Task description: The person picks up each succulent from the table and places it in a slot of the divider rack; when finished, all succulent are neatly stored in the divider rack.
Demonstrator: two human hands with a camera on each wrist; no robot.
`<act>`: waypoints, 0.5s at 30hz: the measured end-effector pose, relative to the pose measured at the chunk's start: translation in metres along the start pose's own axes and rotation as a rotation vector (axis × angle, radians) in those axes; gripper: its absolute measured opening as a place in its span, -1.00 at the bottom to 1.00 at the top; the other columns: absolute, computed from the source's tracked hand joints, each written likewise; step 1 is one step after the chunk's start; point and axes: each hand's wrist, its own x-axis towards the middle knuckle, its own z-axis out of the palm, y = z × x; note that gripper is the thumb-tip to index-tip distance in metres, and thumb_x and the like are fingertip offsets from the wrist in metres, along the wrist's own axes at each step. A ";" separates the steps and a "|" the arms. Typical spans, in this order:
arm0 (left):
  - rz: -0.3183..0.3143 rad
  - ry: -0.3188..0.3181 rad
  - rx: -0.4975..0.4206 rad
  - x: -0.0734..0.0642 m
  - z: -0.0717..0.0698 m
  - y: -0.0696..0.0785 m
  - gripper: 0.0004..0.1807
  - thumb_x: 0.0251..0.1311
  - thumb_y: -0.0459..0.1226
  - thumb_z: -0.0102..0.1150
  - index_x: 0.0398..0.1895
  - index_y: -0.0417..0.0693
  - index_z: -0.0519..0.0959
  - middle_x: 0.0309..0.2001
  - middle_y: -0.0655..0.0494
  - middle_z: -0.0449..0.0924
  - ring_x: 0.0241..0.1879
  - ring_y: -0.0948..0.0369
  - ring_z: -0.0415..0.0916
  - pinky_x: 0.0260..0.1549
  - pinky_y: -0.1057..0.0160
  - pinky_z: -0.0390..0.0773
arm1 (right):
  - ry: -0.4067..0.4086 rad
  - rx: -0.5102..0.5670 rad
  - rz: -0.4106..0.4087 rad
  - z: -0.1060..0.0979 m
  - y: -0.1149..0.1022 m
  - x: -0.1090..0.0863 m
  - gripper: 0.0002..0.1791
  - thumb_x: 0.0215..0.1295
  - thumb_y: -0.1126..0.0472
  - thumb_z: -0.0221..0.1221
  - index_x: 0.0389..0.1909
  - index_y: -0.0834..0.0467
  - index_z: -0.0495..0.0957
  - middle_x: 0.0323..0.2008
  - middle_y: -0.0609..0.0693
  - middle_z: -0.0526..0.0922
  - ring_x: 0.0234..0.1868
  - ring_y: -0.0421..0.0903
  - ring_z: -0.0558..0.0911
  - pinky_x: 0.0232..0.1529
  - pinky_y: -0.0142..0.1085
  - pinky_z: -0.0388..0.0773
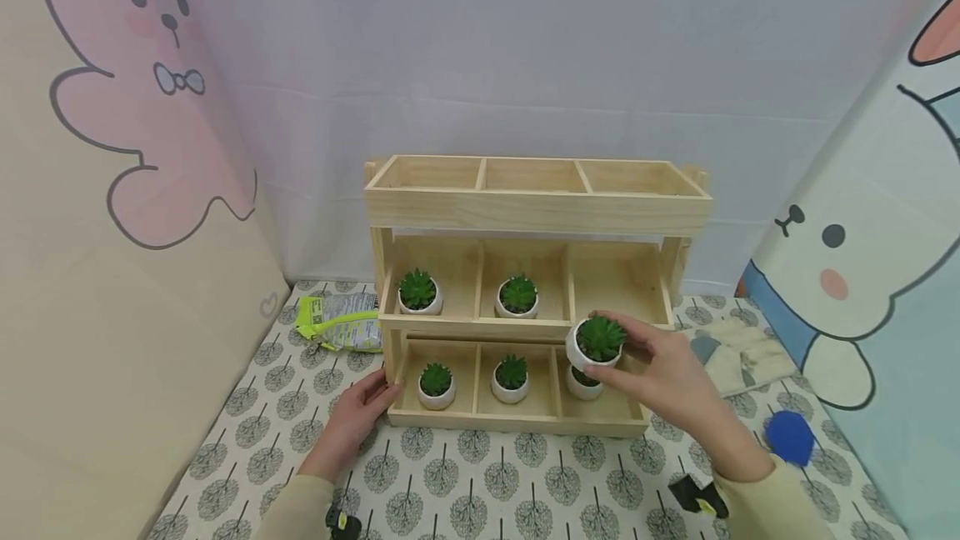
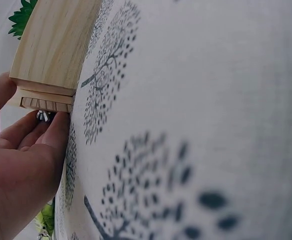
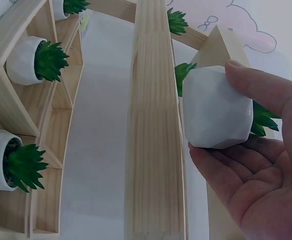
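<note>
My right hand [image 1: 675, 377] holds a succulent in a white faceted pot [image 3: 216, 107], thumb on one side and fingers on the other. In the head view it hangs before the right end of the middle tier of a three-tier wooden plant stand [image 1: 536, 211]. Behind and below it, partly hidden, sits another potted succulent [image 1: 584, 387] in the bottom right compartment. At the stand's lower left corner, my left hand [image 1: 352, 423] grips the end of the bottom tray [image 2: 56, 50], thumb in front and fingers round the side.
More succulents stand in the bottom left [image 1: 437, 386], bottom middle [image 1: 510, 380], middle-tier left [image 1: 419, 292] and middle-tier centre [image 1: 517, 297] compartments. A green-and-grey packet [image 1: 341, 322] lies left of the stand. Right are pale gloves [image 1: 738, 352] and a blue disc [image 1: 790, 438].
</note>
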 end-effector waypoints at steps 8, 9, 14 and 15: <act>-0.002 0.004 -0.007 0.000 0.000 -0.001 -0.30 0.52 -0.13 0.23 0.58 -0.22 0.27 0.53 -0.29 0.24 0.49 -0.17 0.24 0.42 -0.04 0.36 | 0.011 0.000 0.029 -0.016 -0.006 0.012 -0.23 0.13 0.18 0.58 0.37 0.25 0.53 0.10 0.22 0.71 0.09 0.20 0.72 0.08 -0.31 0.68; -0.002 0.004 -0.009 0.000 0.000 -0.001 -0.30 0.52 -0.13 0.23 0.58 -0.22 0.27 0.53 -0.29 0.24 0.49 -0.17 0.24 0.42 -0.04 0.36 | 0.016 -0.007 0.032 -0.018 -0.006 0.014 -0.23 0.14 0.18 0.58 0.37 0.25 0.53 0.10 0.22 0.71 0.09 0.20 0.72 0.08 -0.28 0.68; 0.007 -0.012 -0.017 -0.003 -0.001 0.001 -0.27 0.51 -0.12 0.23 0.59 -0.24 0.24 0.53 -0.31 0.23 0.50 -0.17 0.23 0.42 -0.04 0.35 | 0.051 -0.033 0.042 -0.025 -0.004 0.027 -0.26 0.20 0.16 0.55 0.36 0.28 0.51 0.08 0.25 0.72 0.10 0.23 0.72 0.09 -0.10 0.69; 0.009 -0.014 -0.018 -0.003 -0.001 0.001 -0.27 0.51 -0.12 0.23 0.59 -0.24 0.24 0.53 -0.31 0.24 0.50 -0.16 0.23 0.42 -0.04 0.35 | 0.056 -0.040 0.046 -0.026 -0.004 0.029 -0.27 0.22 0.15 0.54 0.36 0.29 0.51 0.08 0.25 0.71 0.10 0.23 0.72 0.10 -0.06 0.69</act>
